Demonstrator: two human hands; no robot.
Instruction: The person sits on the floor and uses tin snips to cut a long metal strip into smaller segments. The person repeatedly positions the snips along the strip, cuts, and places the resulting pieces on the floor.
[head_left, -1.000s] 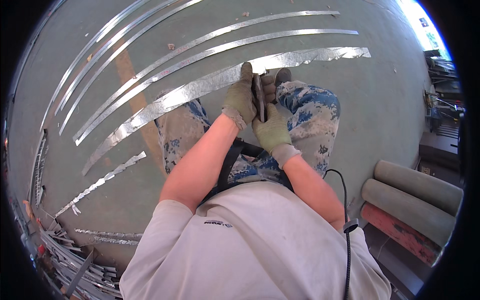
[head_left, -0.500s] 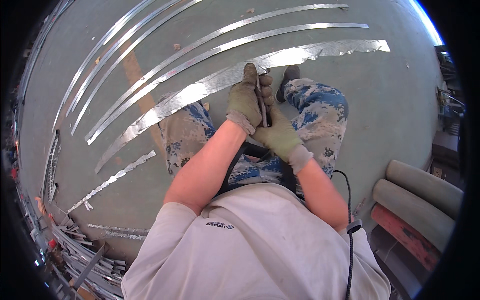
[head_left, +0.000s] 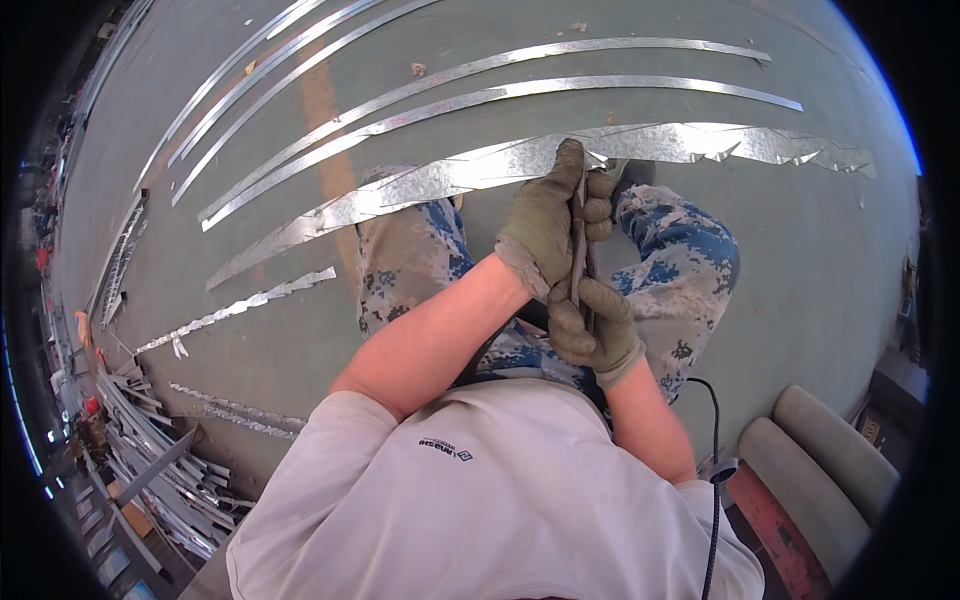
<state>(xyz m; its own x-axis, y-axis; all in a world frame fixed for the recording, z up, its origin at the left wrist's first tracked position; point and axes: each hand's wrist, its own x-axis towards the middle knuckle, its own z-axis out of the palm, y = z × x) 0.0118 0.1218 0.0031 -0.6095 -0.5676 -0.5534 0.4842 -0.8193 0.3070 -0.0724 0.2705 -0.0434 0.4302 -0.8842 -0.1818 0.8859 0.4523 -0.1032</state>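
Observation:
Both my hands wear dirty greenish work gloves and grip a narrow, dark metal hand tool with long handles, which looks like tin snips [head_left: 579, 245]. My left hand [head_left: 545, 220] wraps its far part, thumb on top and fingers curled around the other side. Nearer my body, my right hand [head_left: 603, 325] closes around the handle end. Under the left thumb, the far end of the tool meets a long shiny sheet-metal strip [head_left: 440, 178] with a jagged near edge toward the right. The jaws are hidden by the glove and strip.
Beyond lie several narrow metal strips [head_left: 480, 95] on the green floor [head_left: 300, 360]. A crumpled offcut [head_left: 240, 308] is at left, above a heap of metal scrap [head_left: 165, 470]. Grey padded rolls [head_left: 810, 480] stand at lower right. A black cable [head_left: 714, 520] hangs beside my right arm.
My right hand has shifted toward my body along the tool, and its fingers now curl around the handle end. My left hand keeps its hold. The whole view has swung slightly.

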